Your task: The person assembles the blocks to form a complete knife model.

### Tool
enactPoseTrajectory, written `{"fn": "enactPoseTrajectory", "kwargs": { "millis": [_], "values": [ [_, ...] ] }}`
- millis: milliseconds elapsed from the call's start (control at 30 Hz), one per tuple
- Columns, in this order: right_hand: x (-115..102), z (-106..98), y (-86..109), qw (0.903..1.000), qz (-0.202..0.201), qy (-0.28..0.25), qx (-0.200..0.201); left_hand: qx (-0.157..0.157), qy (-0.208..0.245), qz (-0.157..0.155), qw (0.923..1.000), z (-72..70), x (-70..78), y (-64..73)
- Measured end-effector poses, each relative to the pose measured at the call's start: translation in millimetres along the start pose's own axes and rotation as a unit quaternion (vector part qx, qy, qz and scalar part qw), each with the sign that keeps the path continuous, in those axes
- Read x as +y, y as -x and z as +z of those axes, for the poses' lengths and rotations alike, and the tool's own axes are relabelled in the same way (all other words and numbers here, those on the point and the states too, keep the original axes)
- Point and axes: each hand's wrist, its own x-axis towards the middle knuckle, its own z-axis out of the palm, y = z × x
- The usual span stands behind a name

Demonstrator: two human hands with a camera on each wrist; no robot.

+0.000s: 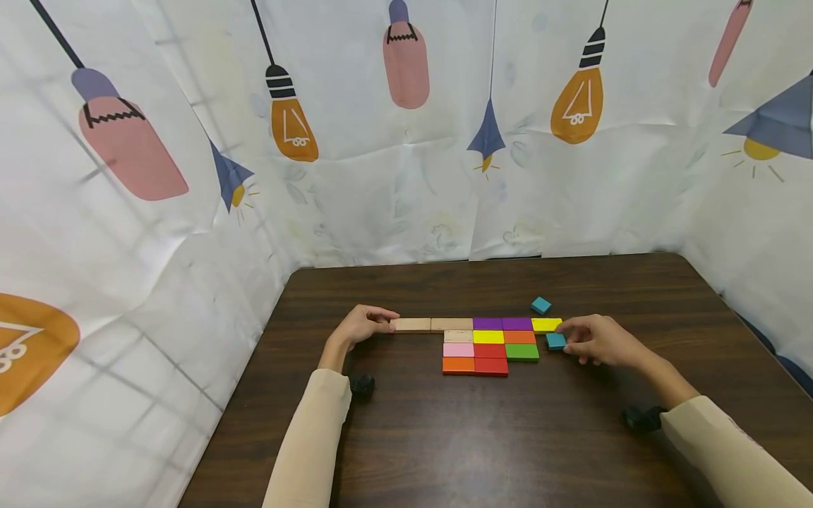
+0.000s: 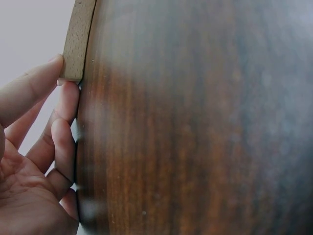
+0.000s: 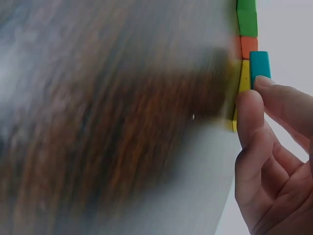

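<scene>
Laid flat on the dark table are coloured and plain wooden blocks. My left hand [image 1: 362, 326] is at the left end of the row, its thumb and fingertips pinching the end of a plain wooden block [image 1: 411, 325]; that block's end [image 2: 78, 46] also shows in the left wrist view. Between thumb and forefinger my right hand [image 1: 600, 341] holds a teal block [image 1: 555, 341]. In the right wrist view this teal block [image 3: 259, 64] appears in front of a yellow block [image 3: 244, 76]. It is near the yellow block [image 1: 546, 324] at the row's right end.
Purple blocks [image 1: 502, 324] lie in the top row, with a red block [image 1: 490, 366], a green block [image 1: 522, 352] and others packed below. A loose teal block [image 1: 540, 305] lies behind the row. Patterned curtain [image 1: 406, 190] surrounds the table [image 1: 406, 437].
</scene>
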Motion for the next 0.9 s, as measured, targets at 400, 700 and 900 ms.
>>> {"fn": "enactPoseTrajectory", "kwargs": {
  "millis": [400, 700, 900],
  "values": [
    [-9, 6, -7.3, 0.9997, 0.01, 0.024, -0.004, 0.003, 0.0, -0.003, 1.0, 0.4, -0.3, 0.4],
    [-12, 8, -9.7, 0.9995, 0.014, 0.027, -0.001, -0.001, -0.008, 0.008, 0.9999, -0.8, 0.6, 1.0],
    [-15, 11, -12.9, 0.9994, 0.01, 0.031, 0.009, -0.008, -0.004, 0.015, 0.9998, -1.9, -0.3, 0.5]
  ]
}}
